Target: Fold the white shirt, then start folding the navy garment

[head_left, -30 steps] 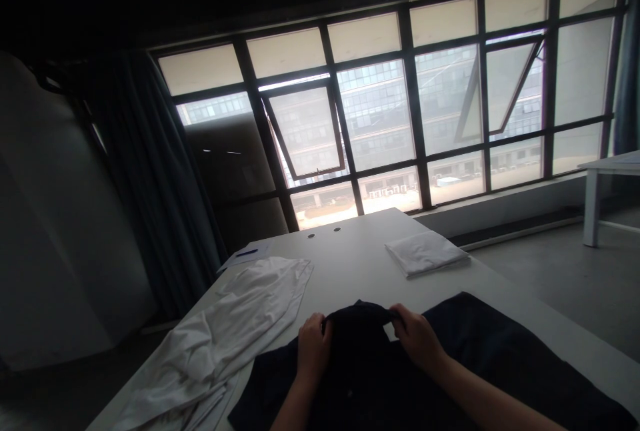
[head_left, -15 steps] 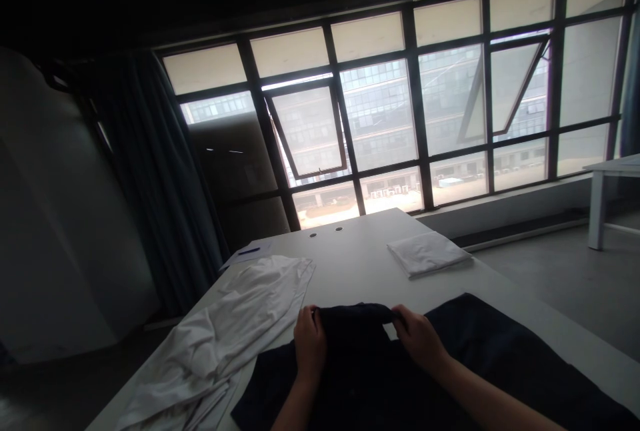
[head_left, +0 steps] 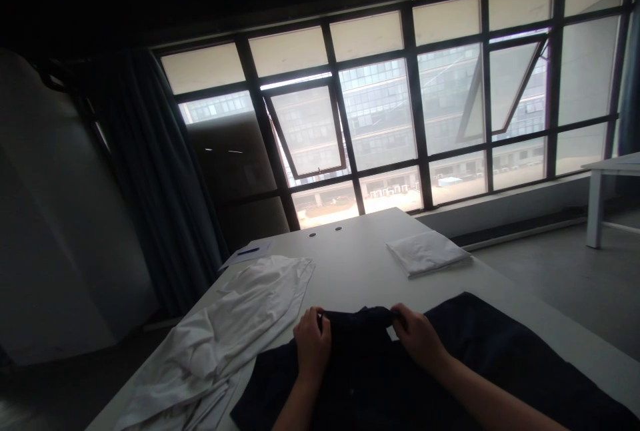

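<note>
A dark navy garment (head_left: pixel 370 377) lies spread over the near end of the table, one part reaching out to the right like a sleeve. My left hand (head_left: pixel 313 341) grips its raised upper edge at the left, fingers curled over the cloth. At the other end of that edge, my right hand (head_left: pixel 417 337) pinches the fabric between thumb and fingers. The edge between both hands is lifted and slightly bunched, looking like a collar. Too dark to make out are the details of the garment's front.
Crumpled white cloth (head_left: pixel 215 344) covers the table's left side. A folded white cloth (head_left: pixel 427 253) lies at the right on the white table (head_left: pixel 345 264). Paper with a pen (head_left: pixel 249 251) rests at the far left corner. Another white table (head_left: pixel 595 204) stands at right, beyond the floor gap.
My left hand has turned slightly, its fingers shifting on the cloth. The raised edge between the hands has dipped a little near the left hand. My right hand keeps its hold.
</note>
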A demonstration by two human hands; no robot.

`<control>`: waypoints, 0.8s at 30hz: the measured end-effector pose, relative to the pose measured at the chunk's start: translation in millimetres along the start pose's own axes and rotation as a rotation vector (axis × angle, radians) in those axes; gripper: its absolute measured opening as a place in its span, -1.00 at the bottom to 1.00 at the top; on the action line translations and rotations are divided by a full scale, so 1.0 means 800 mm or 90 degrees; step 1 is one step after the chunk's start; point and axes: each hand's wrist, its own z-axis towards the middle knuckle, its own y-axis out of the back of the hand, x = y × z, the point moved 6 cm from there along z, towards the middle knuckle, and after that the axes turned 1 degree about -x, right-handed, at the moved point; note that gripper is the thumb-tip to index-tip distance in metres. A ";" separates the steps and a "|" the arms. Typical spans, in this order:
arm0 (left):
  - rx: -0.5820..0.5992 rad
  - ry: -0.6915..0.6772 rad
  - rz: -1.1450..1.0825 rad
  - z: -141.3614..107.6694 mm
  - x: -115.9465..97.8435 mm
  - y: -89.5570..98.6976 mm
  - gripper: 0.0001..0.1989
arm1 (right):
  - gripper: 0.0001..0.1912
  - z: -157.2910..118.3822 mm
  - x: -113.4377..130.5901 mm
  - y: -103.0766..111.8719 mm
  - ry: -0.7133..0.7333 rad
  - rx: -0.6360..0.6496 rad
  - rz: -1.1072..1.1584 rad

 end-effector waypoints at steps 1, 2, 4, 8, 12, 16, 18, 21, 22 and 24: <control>0.009 -0.010 -0.004 -0.001 -0.002 -0.001 -0.83 | -0.79 0.000 0.001 -0.001 0.001 0.004 0.007; 0.018 -0.021 -0.009 -0.001 -0.004 -0.002 -0.82 | -0.79 0.000 0.002 -0.001 0.004 0.010 0.015; 0.035 -0.043 -0.020 -0.002 -0.010 -0.003 -0.77 | -0.78 -0.001 0.004 -0.003 0.015 0.021 0.030; 0.070 -0.095 -0.041 -0.004 -0.026 -0.001 -0.66 | -0.78 -0.004 0.007 -0.007 0.038 0.040 0.035; 0.168 -0.167 -0.081 -0.012 -0.052 -0.003 -0.62 | -0.78 -0.004 0.007 -0.010 0.046 0.050 0.031; 0.319 -0.182 -0.131 -0.024 -0.073 -0.009 -0.67 | -0.79 -0.003 0.009 -0.008 0.044 0.053 0.026; 0.360 -0.166 -0.146 -0.026 -0.077 -0.009 -0.70 | -0.80 -0.003 0.010 -0.007 0.046 0.054 0.024; 0.379 -0.150 -0.144 -0.027 -0.076 -0.010 -0.64 | -0.81 -0.004 0.012 -0.008 0.044 0.060 0.018; 0.379 -0.148 -0.140 -0.027 -0.075 -0.011 -0.60 | -0.81 -0.004 0.012 -0.009 0.043 0.064 0.016; 0.373 -0.143 -0.131 -0.026 -0.072 -0.014 -0.58 | -0.81 -0.004 0.012 -0.010 0.044 0.070 0.014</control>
